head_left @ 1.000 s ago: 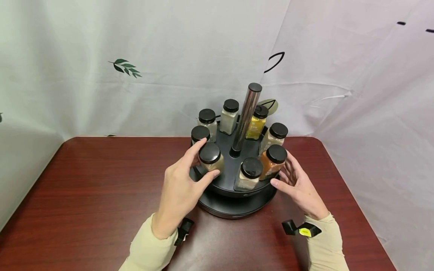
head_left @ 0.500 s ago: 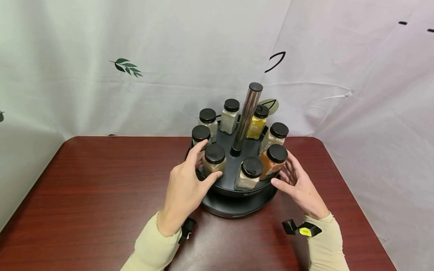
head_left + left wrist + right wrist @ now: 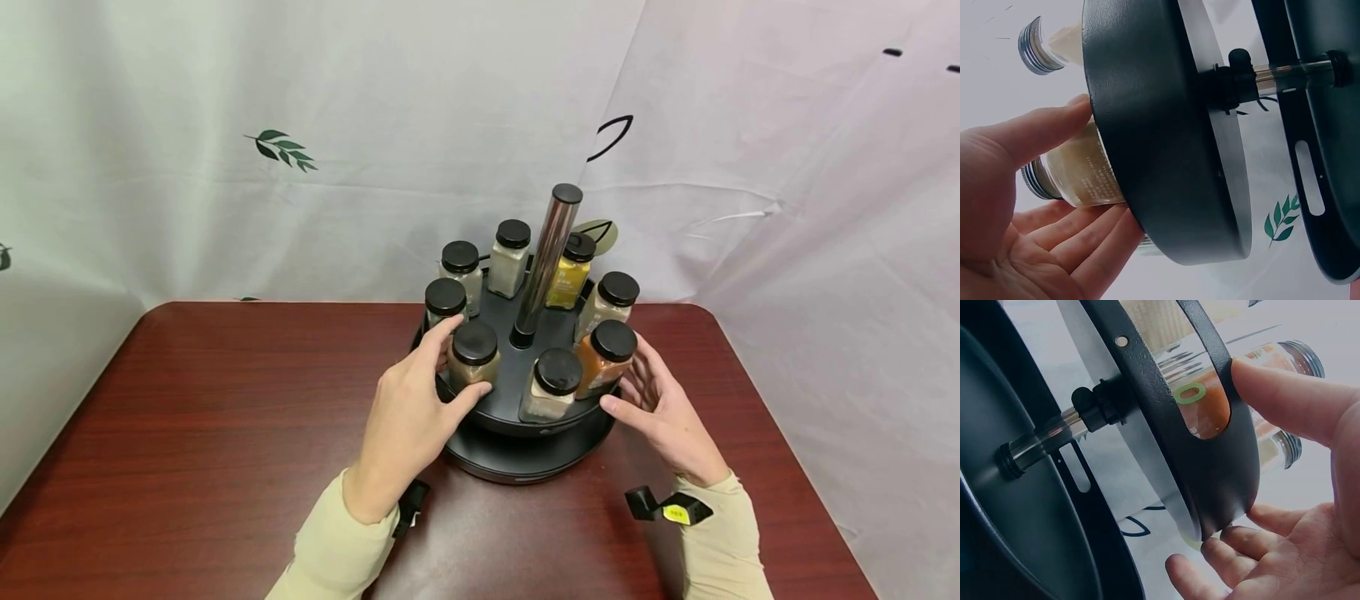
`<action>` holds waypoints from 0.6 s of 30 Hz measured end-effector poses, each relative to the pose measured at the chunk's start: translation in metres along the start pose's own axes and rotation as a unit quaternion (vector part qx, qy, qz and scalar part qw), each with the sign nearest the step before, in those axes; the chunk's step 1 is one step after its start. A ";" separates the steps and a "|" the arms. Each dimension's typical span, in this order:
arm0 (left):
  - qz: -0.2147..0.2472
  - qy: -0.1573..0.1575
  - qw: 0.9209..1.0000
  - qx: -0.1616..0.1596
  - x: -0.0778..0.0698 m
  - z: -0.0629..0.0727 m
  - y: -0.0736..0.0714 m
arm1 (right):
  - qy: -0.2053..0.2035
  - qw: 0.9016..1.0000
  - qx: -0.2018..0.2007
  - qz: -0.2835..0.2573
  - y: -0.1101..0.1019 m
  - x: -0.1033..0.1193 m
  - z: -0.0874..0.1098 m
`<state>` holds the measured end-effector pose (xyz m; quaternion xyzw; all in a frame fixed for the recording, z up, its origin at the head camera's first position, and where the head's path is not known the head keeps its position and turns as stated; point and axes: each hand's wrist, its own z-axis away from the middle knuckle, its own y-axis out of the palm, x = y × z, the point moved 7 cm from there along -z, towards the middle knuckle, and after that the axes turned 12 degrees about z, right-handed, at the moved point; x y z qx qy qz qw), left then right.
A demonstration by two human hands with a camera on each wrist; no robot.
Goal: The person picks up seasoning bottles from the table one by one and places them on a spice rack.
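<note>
A black two-tier spice rack [image 3: 510, 375] with a central post stands on the table. Square jars with black lids ring its upper tier. At the front left, my left hand [image 3: 408, 417] holds a spice jar [image 3: 475, 357] of brownish powder between thumb and fingers; the jar stands upright inside the tier's rim. In the left wrist view the thumb tip meets the rim. Over at the right, my right hand [image 3: 671, 417] grips the upper tier's rim, thumb in front and fingers round the side, beside an orange spice jar [image 3: 604, 358]. Some right fingertips are hidden in the head view.
A pale jar [image 3: 551, 387] stands between the two hands. Further jars, one yellow [image 3: 568, 279], line the tier's back and sides. The lower tier [image 3: 517, 462] shows beneath. Behind the reddish-brown table [image 3: 247, 417] hangs a white curtain [image 3: 375, 150].
My left hand and its jar have shifted slightly right, and the jar has gone from a tilt to upright on the tier. The right hand has stayed at the rim.
</note>
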<state>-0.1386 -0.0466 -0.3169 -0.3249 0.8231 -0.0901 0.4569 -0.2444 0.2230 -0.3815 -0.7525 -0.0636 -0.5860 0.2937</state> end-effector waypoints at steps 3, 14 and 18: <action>0.002 -0.003 1.000 0.005 0.000 0.000 -0.001 | 0.001 1.000 -0.002 0.002 -0.001 -0.001 0.000; 0.030 0.036 0.998 -0.045 -0.010 -0.002 -0.032 | 0.018 1.000 -0.004 0.018 -0.003 0.000 0.003; 0.032 0.046 0.994 -0.092 -0.003 -0.006 -0.052 | 0.024 0.999 -0.004 0.026 -0.009 -0.001 0.004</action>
